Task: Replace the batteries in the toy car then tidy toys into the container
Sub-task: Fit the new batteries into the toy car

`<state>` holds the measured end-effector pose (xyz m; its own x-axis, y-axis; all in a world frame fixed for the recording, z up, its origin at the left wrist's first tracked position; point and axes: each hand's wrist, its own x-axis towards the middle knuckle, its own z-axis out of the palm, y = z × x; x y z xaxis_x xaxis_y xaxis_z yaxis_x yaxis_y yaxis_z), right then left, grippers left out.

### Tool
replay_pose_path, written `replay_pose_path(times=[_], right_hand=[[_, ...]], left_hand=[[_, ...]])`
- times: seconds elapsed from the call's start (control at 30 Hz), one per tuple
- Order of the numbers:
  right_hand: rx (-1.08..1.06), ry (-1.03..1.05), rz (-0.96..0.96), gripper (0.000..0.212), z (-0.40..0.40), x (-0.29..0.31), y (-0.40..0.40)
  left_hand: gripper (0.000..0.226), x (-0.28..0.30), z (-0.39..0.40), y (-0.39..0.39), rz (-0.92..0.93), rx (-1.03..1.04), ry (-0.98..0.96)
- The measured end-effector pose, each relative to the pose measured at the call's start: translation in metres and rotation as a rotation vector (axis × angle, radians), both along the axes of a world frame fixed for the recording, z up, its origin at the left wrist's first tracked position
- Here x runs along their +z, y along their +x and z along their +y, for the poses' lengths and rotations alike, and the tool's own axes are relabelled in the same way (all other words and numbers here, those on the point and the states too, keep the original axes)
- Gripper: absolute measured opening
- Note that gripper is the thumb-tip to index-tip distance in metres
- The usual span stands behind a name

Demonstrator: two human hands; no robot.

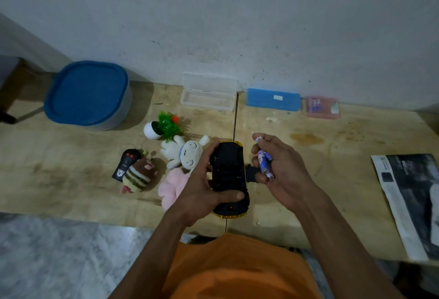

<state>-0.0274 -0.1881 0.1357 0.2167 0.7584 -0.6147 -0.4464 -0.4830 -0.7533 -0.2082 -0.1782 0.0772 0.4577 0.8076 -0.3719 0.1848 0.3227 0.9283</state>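
Observation:
My left hand (202, 180) grips a yellow toy car (229, 175) turned upside down, its black underside facing up. A small black cover (251, 173) sticks out at the car's right side. My right hand (280, 168) holds blue and white batteries (264, 160) in its curled fingers, just right of the car. A grey container with a blue lid (88, 94) stands shut at the back left. Left of the car lie a white plush rabbit (187, 152), a pink plush (172, 187), a striped bee plush (139, 175), a black remote (124, 163) and a small plastic plant in a white pot (162, 126).
A wooden table (332, 180) meets a grey wall. Along the wall sit an open clear plastic case (207, 95), a blue box (273, 99) and a pink packet (320, 107). A printed paper (413, 201) lies at the right edge. The floor (59, 258) shows at the lower left.

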Motion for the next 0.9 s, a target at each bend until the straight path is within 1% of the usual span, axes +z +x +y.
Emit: replay_pose_path(times=[0.1, 0.2, 0.33, 0.4, 0.57, 0.77, 0.83, 0.9], right_hand=[[0.029, -0.005, -0.012, 0.011, 0.000, 0.000, -0.002], [0.032, -0.027, 0.030, 0.012, -0.001, 0.001, -0.005], [-0.006, -0.090, 0.132, 0.028, -0.002, -0.001, -0.009], [-0.032, -0.112, 0.167, 0.030, -0.001, -0.003, -0.009], [-0.054, -0.076, 0.240, 0.011, -0.002, -0.006, -0.005], [-0.037, -0.049, 0.245, 0.008, 0.000, -0.007, -0.007], [-0.030, -0.060, 0.280, 0.013, -0.001, -0.006, -0.009], [-0.032, -0.083, 0.298, 0.025, -0.001, -0.006, -0.011]], left_hand=[[0.113, 0.002, 0.001, 0.000, -0.007, 0.014, -0.010], [0.113, 0.003, 0.001, 0.002, -0.032, 0.028, -0.028], [0.114, 0.002, 0.001, 0.004, -0.042, 0.040, -0.038], [0.114, 0.001, 0.001, 0.005, -0.039, 0.041, -0.035], [0.115, 0.000, -0.001, 0.003, -0.019, 0.044, -0.016], [0.115, -0.001, -0.004, 0.003, 0.001, 0.024, -0.009], [0.114, -0.001, -0.005, 0.003, 0.006, 0.019, -0.003], [0.113, -0.001, -0.006, 0.003, 0.001, 0.017, -0.010]])
